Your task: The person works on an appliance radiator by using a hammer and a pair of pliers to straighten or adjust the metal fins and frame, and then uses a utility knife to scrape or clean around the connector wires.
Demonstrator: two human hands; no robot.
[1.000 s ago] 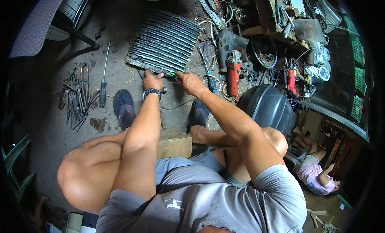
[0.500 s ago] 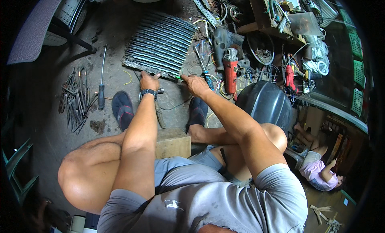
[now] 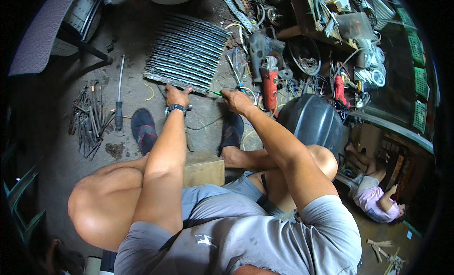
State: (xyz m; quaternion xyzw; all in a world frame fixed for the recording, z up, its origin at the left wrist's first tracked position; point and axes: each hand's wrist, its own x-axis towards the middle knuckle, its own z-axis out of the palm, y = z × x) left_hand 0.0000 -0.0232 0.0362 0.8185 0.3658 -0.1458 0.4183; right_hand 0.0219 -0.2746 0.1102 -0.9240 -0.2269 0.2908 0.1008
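A dark, ribbed rectangular panel (image 3: 187, 50) with pale ridges lies tilted on the floor ahead of me. At its near edge is my left hand (image 3: 177, 94), fingers closed against the edge and thumb pointing right. My right hand (image 3: 238, 102) is just right of the panel's near corner, pinching a thin tool with a bright green part (image 3: 218, 93). The green part points left toward that edge; I cannot tell whether its tip touches. A hammer (image 3: 189, 108), partly hidden by my left wrist, lies on the floor below the panel.
To the left lie a long screwdriver (image 3: 119, 115) and a pile of dark rods (image 3: 90, 121). On the right are a red angle grinder (image 3: 270, 85), a black rounded case (image 3: 312, 119) and tangled wires. Another person (image 3: 376, 199) is farther right.
My right hand has shifted slightly right, drawing the green part a little away from the panel's edge. My left hand has stayed in nearly the same place.
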